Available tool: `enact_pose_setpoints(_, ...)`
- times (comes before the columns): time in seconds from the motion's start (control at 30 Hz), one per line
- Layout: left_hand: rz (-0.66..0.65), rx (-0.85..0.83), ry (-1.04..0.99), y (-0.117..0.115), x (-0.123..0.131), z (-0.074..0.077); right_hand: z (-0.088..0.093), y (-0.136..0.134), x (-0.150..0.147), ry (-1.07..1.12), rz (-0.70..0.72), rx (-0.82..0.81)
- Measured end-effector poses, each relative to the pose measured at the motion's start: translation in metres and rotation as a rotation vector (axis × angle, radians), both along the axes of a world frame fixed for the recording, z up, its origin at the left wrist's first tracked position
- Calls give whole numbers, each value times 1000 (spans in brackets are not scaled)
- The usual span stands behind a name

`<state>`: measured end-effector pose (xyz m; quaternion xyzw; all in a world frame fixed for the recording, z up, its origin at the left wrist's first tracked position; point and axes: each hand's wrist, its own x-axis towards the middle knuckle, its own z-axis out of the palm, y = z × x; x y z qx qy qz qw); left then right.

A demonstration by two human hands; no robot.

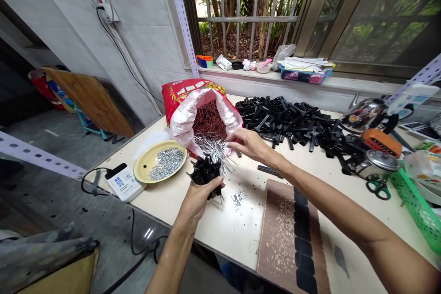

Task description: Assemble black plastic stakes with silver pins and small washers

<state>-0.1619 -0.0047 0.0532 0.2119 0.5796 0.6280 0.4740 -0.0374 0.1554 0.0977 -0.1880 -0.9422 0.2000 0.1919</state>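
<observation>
Black parts could fan out and drop if the left hand loosens — its fingers wrap their lower end, above the surface. Silver pins lie beside the right hand's bent fingers — whether these pinch one, I cannot tell.

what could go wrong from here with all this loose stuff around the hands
1. The left hand grips a whole bunch of black parts, so one might slip out.
2. Silver pins spill from the mouth of the bag beside the right hand; a brush or tug could scatter more.
3. The white box sits near the edge of the table, so a knock might send it off.
</observation>
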Motion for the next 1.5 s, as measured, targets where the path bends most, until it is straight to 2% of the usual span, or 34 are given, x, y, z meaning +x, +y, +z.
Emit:
enact_pose_setpoints(0.07, 40, 41, 7, -1, 0, -1, -33, 2, -8, -262, -262, 10)
enact_pose_setpoints(0.13, 65, 64, 53, -2, 0, -4, -60, -3, -15, -383, -349, 28)
enact_pose_setpoints(0.2, 72, 49, 100, -1, -1, -6, -69, -8, -16, -395, -378, 51)
enact_pose_setpoints(0.27, 75, 8, 125, -1, -2, -8, -57, -10, -10, -381, -440, 83)
enact_pose_setpoints(0.33, 76, -31, 150, 0, -3, -8, -28, -9, 2, -267, -450, 156)
enact_pose_setpoints(0.43, 44, -80, 211, 1, -1, -6, 19, -9, 22, -2, -248, 354)
enact_pose_setpoints(0.5, 14, -100, 251, 2, 3, -4, 39, -15, 29, 42, -122, 478)
enact_pose_setpoints(0.67, -36, -90, 326, 5, 11, 0, 56, -34, 22, -47, 65, 666)
enact_pose_setpoints(0.73, -22, -73, 342, 5, 11, 1, 62, -34, 16, -56, 185, 651)
enact_pose_setpoints(0.8, -5, -65, 332, 4, 10, 2, 65, -27, 9, -14, 294, 541)
enact_pose_setpoints(0.87, 3, -55, 284, 1, 7, 2, 56, -15, 1, 32, 275, 383)
enact_pose_setpoints(0.9, 11, -43, 252, 0, 5, 1, 45, -9, -3, 9, 189, 306)
enact_pose_setpoints(0.93, 22, -27, 223, -2, 4, 1, 30, -5, -7, -48, 73, 236)
enact_pose_setpoints(1.0, 49, -7, 184, -3, 1, -1, -8, -2, -16, -294, -218, 124)
enact_pose_setpoints(1.03, 57, -6, 175, -3, -1, -3, -27, -3, -19, -398, -290, 82)
enact_pose_setpoints(1.1, 61, -26, 158, -2, -3, -5, -56, -9, -22, -472, -352, 65)
enact_pose_setpoints(1.17, 58, -51, 130, 0, -5, -8, -64, -15, -18, -459, -385, 83)
enact_pose_setpoints(1.23, 55, -70, 105, 2, -7, -10, -49, -15, -8, -372, -432, 120)
enact_pose_setpoints(1.3, 40, -83, 107, 3, -7, -11, -20, -13, 6, -170, -391, 182)
enact_pose_setpoints(1.4, -6, -102, 157, 5, -2, -9, 25, -15, 23, 72, -132, 323)
enact_pose_setpoints(1.5, -46, -119, 206, 8, 5, -4, 51, -23, 26, 4, 61, 507)
